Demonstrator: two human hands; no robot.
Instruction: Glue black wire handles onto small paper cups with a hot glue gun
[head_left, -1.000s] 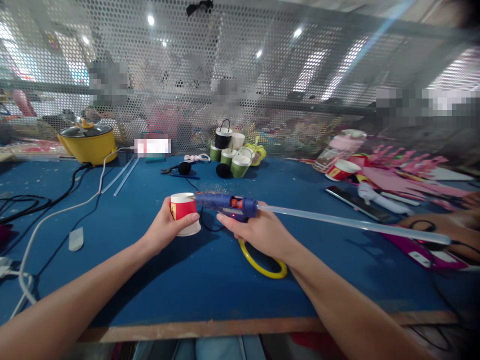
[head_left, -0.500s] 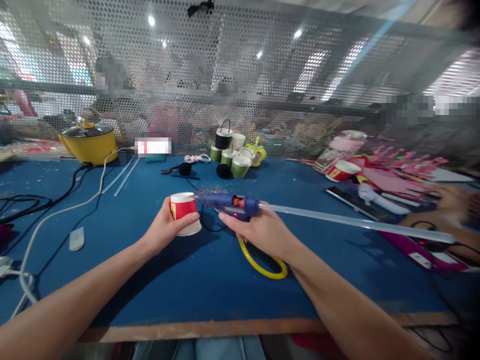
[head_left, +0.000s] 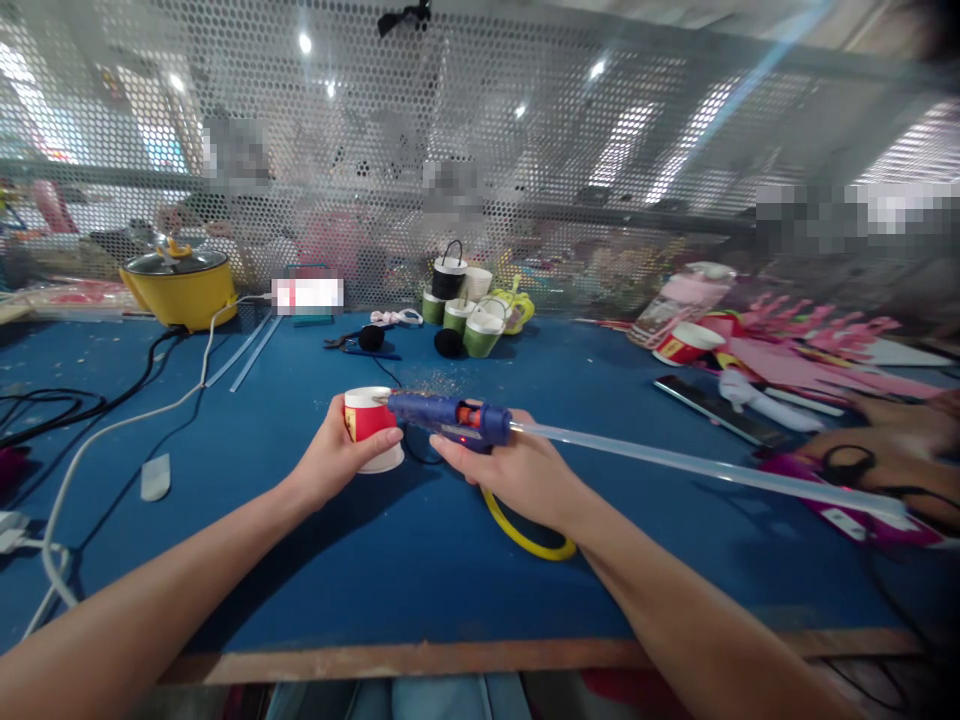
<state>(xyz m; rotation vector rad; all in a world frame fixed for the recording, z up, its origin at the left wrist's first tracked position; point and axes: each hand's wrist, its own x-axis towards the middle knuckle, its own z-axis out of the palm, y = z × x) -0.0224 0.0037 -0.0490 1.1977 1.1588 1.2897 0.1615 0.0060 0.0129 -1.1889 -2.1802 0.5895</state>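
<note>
My left hand is closed round a small red and white paper cup, thumb across its front, just above the table. In my right hand is a blue hot glue gun with a small red light on its side. Its nozzle points left and meets the cup near the white band at one end; whether it touches is hard to tell. A long clear glue stick sticks out of the gun's back to the right. A yellow ring-shaped tube hangs below my right hand, partly hidden by it.
Behind stand several green, black and white cups, two black balls and pliers. A yellow pot and white cable are at left. At right lie a phone, another red cup and another person's hand.
The glue gun has shifted slightly left and tilted, its glue stick end dipping lower at right. The cup stays in my left hand. The other person's hand at right has moved left.
</note>
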